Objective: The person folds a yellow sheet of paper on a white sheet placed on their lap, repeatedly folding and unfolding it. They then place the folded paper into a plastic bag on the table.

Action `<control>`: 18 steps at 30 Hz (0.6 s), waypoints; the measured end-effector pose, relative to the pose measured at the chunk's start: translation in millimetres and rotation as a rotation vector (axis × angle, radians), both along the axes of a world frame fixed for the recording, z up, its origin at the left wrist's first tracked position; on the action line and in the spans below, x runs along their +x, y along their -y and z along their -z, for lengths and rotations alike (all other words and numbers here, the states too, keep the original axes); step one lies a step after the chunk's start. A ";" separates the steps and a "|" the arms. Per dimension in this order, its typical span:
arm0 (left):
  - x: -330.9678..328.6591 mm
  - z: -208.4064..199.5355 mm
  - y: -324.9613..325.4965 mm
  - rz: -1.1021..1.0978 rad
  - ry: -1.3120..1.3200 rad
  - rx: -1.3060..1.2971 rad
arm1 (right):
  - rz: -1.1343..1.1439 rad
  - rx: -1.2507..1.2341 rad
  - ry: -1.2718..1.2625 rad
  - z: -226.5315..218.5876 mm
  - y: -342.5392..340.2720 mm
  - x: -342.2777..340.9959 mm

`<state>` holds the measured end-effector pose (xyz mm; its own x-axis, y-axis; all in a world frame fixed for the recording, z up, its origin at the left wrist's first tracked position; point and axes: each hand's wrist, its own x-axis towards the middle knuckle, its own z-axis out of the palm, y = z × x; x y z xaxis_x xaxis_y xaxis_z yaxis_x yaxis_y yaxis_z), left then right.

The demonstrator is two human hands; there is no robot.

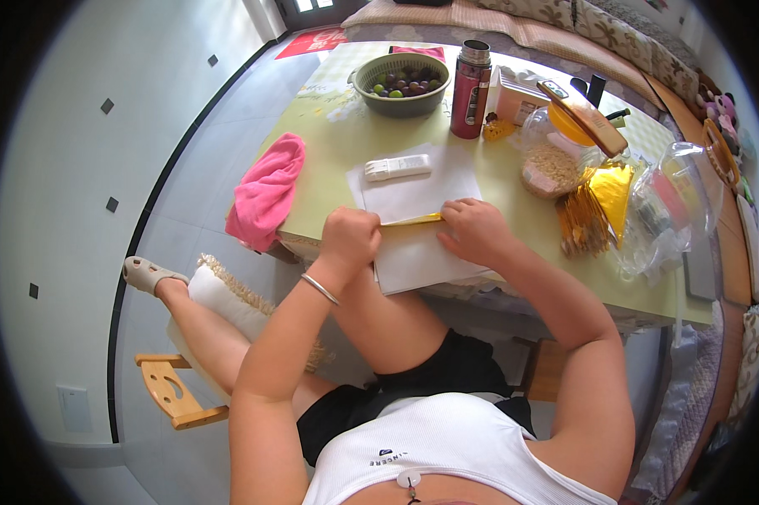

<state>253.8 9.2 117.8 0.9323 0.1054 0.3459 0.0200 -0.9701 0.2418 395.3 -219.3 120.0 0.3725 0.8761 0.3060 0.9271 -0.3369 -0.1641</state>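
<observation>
A thin, shiny yellow-gold strip [411, 220], seemingly folded foil paper, stretches between my two hands at the table's near edge. My left hand [351, 240] is closed in a fist around its left end, with a silver bangle on the wrist. My right hand [475, 231] pinches the right end between thumb and bent fingers. Under the strip lie white paper sheets [434, 261], overhanging the table edge a little. Just beyond, a long white plastic object [398, 167] rests on the paper; its kind is unclear. Right of my right hand sits a stack of gold foil sheets [590, 215].
The pale green table [329, 151] bears a colander of grapes [402, 88], a red thermos [471, 93] and a pink cloth [268, 189] at its left edge. Rightward stand a clear jar of light-brown bits [549, 168], a wooden-backed brush [594, 122] and a clear plastic bag [661, 215].
</observation>
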 end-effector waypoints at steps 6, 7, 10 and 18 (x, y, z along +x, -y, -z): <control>19.6 -8.4 2.5 0.031 0.198 0.239 | 0.052 0.243 0.077 33.2 -14.8 28.6; 27.9 -17.3 21.0 0.063 0.235 0.250 | 0.061 0.210 0.065 28.5 -14.7 29.4; 47.9 -15.5 53.3 0.052 0.142 0.164 | 0.084 0.209 -0.055 12.1 -22.3 25.9; 62.6 -58.6 23.4 0.064 0.398 -0.140 | 0.198 0.670 -0.466 14.9 -4.1 58.2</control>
<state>316.4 -14.2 176.4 0.7354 0.1234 0.6663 -0.1602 -0.9238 0.3479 453.6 -215.2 105.1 0.7175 0.4688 0.5152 0.6490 -0.1814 -0.7388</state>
